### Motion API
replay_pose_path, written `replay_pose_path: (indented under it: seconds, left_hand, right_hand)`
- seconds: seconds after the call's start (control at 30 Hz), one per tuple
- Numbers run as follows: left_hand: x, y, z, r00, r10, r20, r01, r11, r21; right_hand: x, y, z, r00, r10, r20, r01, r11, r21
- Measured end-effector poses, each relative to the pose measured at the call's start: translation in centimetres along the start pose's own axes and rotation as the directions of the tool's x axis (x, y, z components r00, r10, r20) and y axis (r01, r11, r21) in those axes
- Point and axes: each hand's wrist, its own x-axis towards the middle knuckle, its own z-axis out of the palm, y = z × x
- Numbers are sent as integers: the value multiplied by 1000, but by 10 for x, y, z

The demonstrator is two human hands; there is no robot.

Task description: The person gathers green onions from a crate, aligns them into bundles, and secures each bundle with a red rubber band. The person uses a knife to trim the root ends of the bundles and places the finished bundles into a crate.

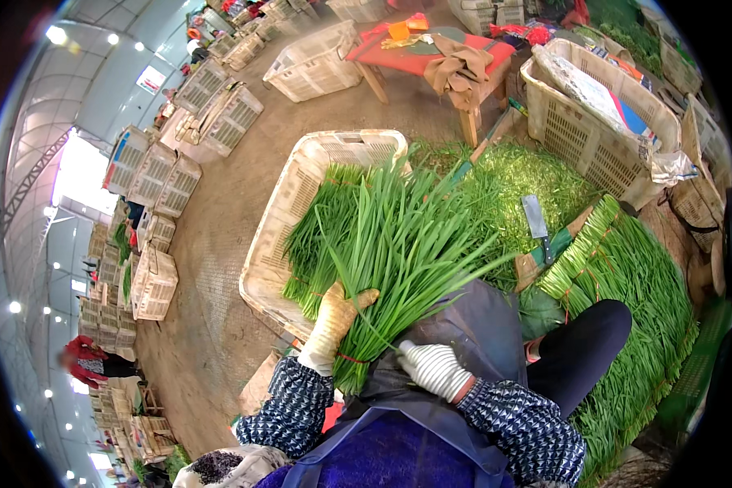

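My left hand [332, 320], in a yellowed work glove, grips a large bundle of garlic chives [396, 244] near its stem end. A red band [352, 358] circles the bundle's lower stems, which rest over my dark apron [463, 323]. The leaves fan up and to the right. My right hand [436, 369], in a white striped glove, is curled beside the stems, with one long loose leaf [375, 332] pinched at its fingertips. Behind the bundle, a beige plastic crate [274, 226] contains more tied chive bundles [326, 222], partly hidden by the leaves.
Stacked banded chives [640, 305] lie at my right. A cleaver [535, 219] rests near a pile of trimmings [524, 174]. Farther off are a red-topped table [396, 56], a crate holding sacks [585, 146] and stacked crates [155, 280]. A person [94, 363] stands at far left.
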Motion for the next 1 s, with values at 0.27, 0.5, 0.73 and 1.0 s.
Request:
replay_pose_path:
  seconds: [0.27, 0.5, 0.73, 1.0]
  left_hand:
    - [-7, 24, 10, 997, 64, -41, -56, 984, 170]
    - [-9, 22, 17, 988, 146, -54, -118, 930, 348]
    - [-8, 20, 11, 996, 45, -82, -19, 956, 292]
    - [-5, 10, 12, 992, 118, -53, -107, 978, 180]
  right_hand:
    - [-60, 173, -54, 805, 513, -299, -522, 372, -768]
    - [14, -29, -93, 931, -305, -202, 221, 909, -354]
    - [26, -1, -46, 953, -200, -227, 106, 924, -368]
    - [43, -3, -53, 895, 36, -444, 21, 992, 122]
